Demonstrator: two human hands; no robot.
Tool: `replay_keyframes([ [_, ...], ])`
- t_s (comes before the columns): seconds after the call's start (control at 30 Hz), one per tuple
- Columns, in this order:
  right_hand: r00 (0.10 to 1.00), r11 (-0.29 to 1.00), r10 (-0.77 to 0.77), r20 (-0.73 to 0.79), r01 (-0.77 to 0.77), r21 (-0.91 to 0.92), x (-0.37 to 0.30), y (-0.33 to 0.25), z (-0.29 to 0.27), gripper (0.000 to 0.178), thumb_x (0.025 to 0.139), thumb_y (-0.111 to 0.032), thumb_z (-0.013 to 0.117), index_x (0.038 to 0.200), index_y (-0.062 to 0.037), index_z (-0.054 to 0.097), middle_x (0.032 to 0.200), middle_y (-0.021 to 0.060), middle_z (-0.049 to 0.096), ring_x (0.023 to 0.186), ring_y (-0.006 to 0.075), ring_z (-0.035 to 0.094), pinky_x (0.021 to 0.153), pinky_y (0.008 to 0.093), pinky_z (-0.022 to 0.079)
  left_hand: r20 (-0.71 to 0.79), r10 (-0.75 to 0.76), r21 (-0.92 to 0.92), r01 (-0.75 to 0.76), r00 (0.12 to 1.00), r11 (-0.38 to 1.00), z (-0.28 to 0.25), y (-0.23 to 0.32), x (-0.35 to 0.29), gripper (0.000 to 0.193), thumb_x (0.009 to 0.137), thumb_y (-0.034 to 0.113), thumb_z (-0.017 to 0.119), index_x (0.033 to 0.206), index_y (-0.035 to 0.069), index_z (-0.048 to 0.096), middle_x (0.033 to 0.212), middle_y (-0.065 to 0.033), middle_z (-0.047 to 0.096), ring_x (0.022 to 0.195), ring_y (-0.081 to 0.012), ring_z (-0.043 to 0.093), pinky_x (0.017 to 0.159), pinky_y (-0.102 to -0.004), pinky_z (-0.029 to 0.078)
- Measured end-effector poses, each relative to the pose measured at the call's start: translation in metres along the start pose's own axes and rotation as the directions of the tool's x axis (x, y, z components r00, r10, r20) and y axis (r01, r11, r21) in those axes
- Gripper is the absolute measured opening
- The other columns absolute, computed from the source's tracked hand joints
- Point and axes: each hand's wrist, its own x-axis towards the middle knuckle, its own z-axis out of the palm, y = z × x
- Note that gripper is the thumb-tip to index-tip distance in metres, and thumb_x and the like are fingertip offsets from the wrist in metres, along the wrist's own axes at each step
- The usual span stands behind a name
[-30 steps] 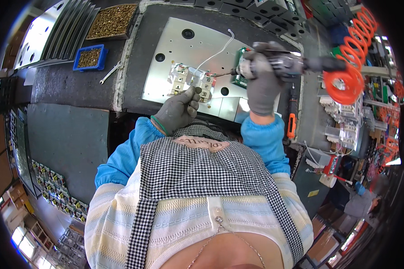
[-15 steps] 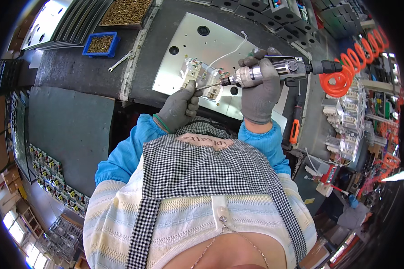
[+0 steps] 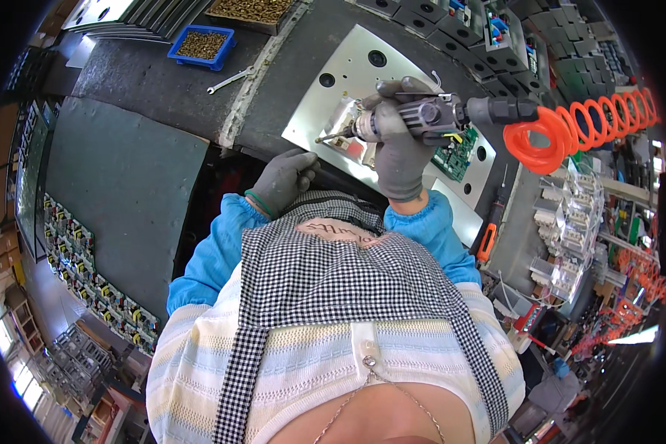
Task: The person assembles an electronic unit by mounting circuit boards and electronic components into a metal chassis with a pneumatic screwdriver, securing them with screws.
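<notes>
My right hand [image 3: 403,163], in a grey glove, grips an air screwdriver [image 3: 425,115] with a ribbed dark body. Its long bit [image 3: 337,136] points left over a shiny metal panel [image 3: 311,111]. White and clear parts [image 3: 345,116] on the panel are partly hidden behind the tool. To the right of the tool, a green circuit board [image 3: 457,157] rests on the panel. My left hand [image 3: 283,182], also gloved, is closed near the panel's front-left edge, apart from the bit. Whatever its curled fingers may hold is hidden.
An orange coiled air hose [image 3: 544,140] runs right from the tool. A blue tray [image 3: 201,47] of small brass-coloured parts and a wrench [image 3: 230,80] lie at the back left. An orange-handled screwdriver [image 3: 487,242] lies right of the panel. Grey boxes [image 3: 451,37] line the back.
My left hand has moved off the bit, down and left. My right hand has shifted the screwdriver left, and the circuit board now shows. The whole view has shifted slightly.
</notes>
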Motion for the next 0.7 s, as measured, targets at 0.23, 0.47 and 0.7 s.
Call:
replay_keyframes([
  [0.23,0.953,0.974,0.046,0.298,0.023,-0.226,-0.016,0.011,0.010,0.044,0.082,0.004,0.073,0.122,-0.0050,0.057,0.109,0.0124,0.068,0.096,0.0199,0.070,0.079,0.0319,0.061,-0.018,-0.021,0.003,0.021,1.000,1.000,-0.006,-0.004,0.000,0.017,0.100,0.019,0.060,0.104,0.003,0.065,0.086,-0.0014,0.060,0.066,-0.0057,0.049,0.054,-0.0183,0.041],
  [0.47,0.945,0.968,0.023,0.325,0.061,-0.245,-0.005,0.022,0.024,0.043,0.082,0.007,0.073,0.119,-0.0059,0.057,0.108,0.0094,0.068,0.096,0.0164,0.068,0.083,0.0323,0.058,0.001,0.106,0.124,-0.105,0.994,0.987,-0.007,0.002,0.006,0.016,0.099,0.020,0.060,0.098,0.004,0.066,0.081,0.0004,0.059,0.064,-0.0062,0.049,0.054,-0.0202,0.040],
  [0.7,0.940,0.956,0.116,0.321,-0.018,-0.292,-0.005,0.005,0.018,0.037,0.083,0.003,0.074,0.117,-0.0053,0.060,0.115,0.0086,0.065,0.105,0.0145,0.064,0.086,0.0311,0.056,0.534,0.576,0.622,-0.749,0.619,0.228,-0.025,-0.010,0.028,0.007,0.084,0.011,0.062,0.081,0.004,0.062,0.065,-0.0061,0.054,0.056,-0.0203,0.051,0.053,-0.0355,0.040],
])
